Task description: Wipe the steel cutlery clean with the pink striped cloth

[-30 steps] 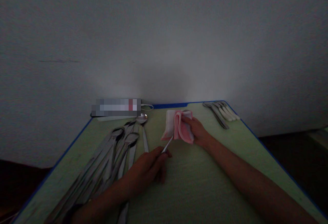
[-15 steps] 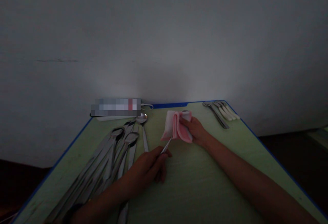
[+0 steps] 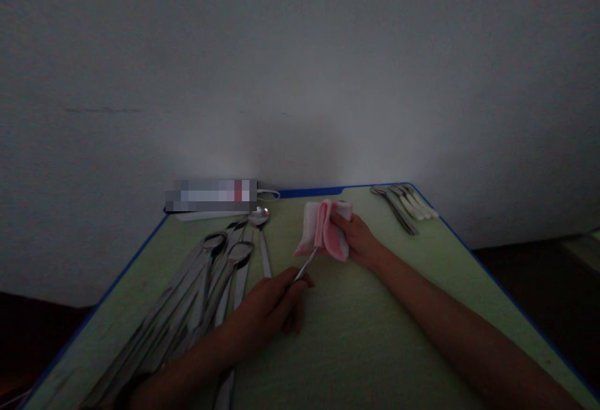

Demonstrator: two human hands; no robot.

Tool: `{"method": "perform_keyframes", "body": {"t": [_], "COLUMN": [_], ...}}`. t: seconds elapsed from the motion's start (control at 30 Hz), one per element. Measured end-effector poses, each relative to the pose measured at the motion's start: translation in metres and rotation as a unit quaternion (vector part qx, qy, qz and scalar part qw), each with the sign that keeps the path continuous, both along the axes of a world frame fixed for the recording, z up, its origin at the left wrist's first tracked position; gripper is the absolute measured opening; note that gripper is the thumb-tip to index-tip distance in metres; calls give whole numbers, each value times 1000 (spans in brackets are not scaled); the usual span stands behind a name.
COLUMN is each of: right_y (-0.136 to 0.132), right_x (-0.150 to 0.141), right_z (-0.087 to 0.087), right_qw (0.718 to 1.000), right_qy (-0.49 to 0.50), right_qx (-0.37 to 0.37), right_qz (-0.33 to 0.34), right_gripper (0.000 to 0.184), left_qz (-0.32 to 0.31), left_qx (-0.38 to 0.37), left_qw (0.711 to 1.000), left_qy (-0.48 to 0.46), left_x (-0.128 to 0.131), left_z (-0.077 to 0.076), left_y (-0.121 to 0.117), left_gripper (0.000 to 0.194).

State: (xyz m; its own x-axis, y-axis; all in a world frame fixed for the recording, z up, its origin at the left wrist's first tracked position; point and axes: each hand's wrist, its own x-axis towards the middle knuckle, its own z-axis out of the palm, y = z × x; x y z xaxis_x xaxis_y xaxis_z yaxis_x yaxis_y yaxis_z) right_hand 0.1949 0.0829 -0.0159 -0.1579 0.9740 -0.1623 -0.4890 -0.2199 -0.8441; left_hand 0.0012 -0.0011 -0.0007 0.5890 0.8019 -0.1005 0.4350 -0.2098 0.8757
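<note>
My left hand is closed around the thin metal handle of a spoon. The handle slants up and away into a folded pink and white cloth. On the cloth's right side, my right hand grips it with the thumb on top, and the cloth wraps the far part of the spoon. Most of the spoon's bowl is hidden; only a sliver of metal shows at the cloth's upper edge. Left of my left hand, several long-handled metal spoons lie in a loose pile, partly covered by my forearm.
At the table's far right corner lie several pieces of cutlery, some with white handles and some all metal. A blurred-out box-like object with a white cable stands at the back left. The green table has a blue edge and meets a grey wall.
The cloth has shifted slightly on the spoon, its middle fold now a little higher and further right. Both hands stay in nearly the same place, with the same holds.
</note>
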Motion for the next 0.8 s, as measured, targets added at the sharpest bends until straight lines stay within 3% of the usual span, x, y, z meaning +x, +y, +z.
{"method": "perform_keyframes", "body": {"t": [0.8], "right_y": [4], "right_x": [0], "right_z": [-2], "right_qw": [999], "right_qy": [24], "right_qx": [-23], "right_qz": [-16], "right_gripper": [35], "left_qz": [-1], "left_qx": [-10], "left_qw": [1000], "left_qy": [1], "left_x": [1], "left_z": [6], "left_y": [0], "left_gripper": [25]}}
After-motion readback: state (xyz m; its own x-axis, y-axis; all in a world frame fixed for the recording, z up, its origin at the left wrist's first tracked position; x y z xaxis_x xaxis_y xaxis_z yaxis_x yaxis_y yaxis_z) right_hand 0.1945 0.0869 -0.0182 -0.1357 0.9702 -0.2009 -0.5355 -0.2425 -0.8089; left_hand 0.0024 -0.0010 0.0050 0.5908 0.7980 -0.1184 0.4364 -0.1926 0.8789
